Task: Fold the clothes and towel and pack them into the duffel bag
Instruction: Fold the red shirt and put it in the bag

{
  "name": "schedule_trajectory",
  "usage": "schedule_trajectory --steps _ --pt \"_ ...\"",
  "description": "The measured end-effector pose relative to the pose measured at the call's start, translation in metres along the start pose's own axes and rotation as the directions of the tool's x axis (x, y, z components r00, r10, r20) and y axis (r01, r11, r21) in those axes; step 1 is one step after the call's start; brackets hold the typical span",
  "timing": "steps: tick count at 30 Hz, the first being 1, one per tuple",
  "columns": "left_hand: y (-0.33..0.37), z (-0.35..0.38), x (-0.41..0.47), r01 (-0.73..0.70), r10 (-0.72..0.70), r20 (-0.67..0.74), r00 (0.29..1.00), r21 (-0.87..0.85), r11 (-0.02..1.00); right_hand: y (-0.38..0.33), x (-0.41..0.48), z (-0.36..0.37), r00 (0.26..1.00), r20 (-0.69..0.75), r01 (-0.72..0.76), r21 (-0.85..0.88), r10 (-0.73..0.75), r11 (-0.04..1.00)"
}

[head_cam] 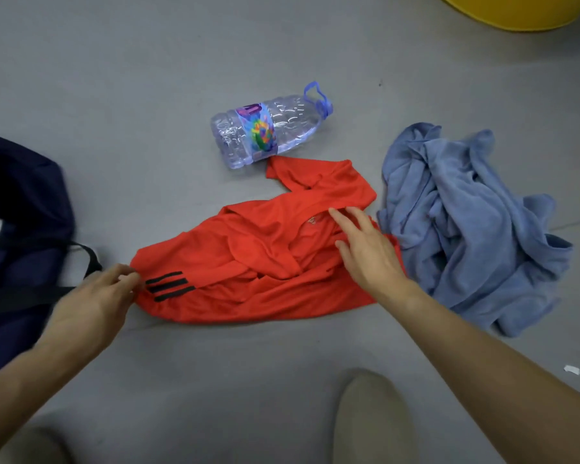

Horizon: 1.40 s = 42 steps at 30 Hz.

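One shirt (248,262) crumpled on floor (181,363) between bag (21,209) and towel (476,222). Left hand (94,296) pinching striped edge; right hand (365,249) fingers (339,219) straight, pressing near collar. Risk: uneven tug bunching slippery cloth, crooked fold.

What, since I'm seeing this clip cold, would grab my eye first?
The crumpled red shirt at centre, the left hand pinching its striped end and the right hand resting on it with fingers spread. Next, the rumpled blue towel to its right and the clear water bottle lying on its side behind it. The dark duffel bag sits at the left edge.
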<state>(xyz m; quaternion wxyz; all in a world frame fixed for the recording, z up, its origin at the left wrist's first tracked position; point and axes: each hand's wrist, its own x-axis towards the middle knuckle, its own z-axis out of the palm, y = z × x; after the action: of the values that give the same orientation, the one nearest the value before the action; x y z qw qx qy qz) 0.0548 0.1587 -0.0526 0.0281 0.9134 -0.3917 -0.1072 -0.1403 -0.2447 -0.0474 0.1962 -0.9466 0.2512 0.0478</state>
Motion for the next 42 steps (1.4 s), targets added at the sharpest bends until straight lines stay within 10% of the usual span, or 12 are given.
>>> schedule_trajectory --steps 5,13,26,42 --pt "0.002 -0.01 0.005 0.047 -0.047 -0.06 0.997 -0.006 0.999 -0.01 0.043 -0.007 0.998 0.06 0.036 -0.27 -0.021 0.962" --pt "0.078 -0.035 0.043 -0.222 0.212 -0.07 0.975 -0.203 0.954 0.014 0.058 -0.011 0.988 0.069 -0.117 -0.228 0.136 0.967" --pt "0.165 0.013 0.081 -0.225 0.247 0.038 0.968 -0.299 0.927 -0.02 0.064 -0.057 0.992 0.118 -0.095 0.547 0.036 0.832" --pt "0.136 -0.012 0.084 -0.035 -0.015 -0.139 0.99 -0.347 0.937 -0.028 0.044 -0.072 0.998 0.04 0.013 0.689 -0.056 0.724"
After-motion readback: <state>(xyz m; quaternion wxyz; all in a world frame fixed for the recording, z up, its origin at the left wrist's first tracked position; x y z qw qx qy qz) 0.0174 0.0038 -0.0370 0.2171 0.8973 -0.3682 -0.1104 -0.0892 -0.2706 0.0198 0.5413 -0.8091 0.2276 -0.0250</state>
